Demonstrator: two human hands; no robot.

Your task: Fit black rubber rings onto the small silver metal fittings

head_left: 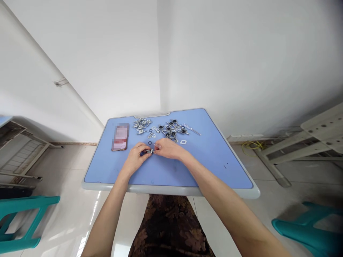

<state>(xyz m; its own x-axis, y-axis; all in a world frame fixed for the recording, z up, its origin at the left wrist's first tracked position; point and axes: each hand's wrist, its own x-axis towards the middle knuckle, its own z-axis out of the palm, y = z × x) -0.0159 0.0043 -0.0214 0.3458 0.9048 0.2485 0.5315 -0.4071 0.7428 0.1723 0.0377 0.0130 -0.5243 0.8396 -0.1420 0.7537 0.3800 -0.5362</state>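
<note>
My left hand [137, 156] is closed on a small silver metal fitting [149, 151] with a flange, low over the blue table. Close beside it, my right hand [169, 148] is closed around a slim, clear-handled tool [157, 145]; its tip is near the fitting, but I cannot tell if they touch. A small dark ring [150, 142] lies just beyond the fingers. Behind the hands sit a loose metal fitting [152, 135], a pile of metal fittings with black round parts [173, 130], and a group of plain silver fittings [140, 125] to the left.
A phone [120, 137] lies on the left of the blue table [107, 171]. A flat metal gasket [183, 142] and a thin clear tool [192, 129] lie right of the piles. Teal stools [29, 221] stand on both sides; a yellow cable [248, 147] runs along the floor.
</note>
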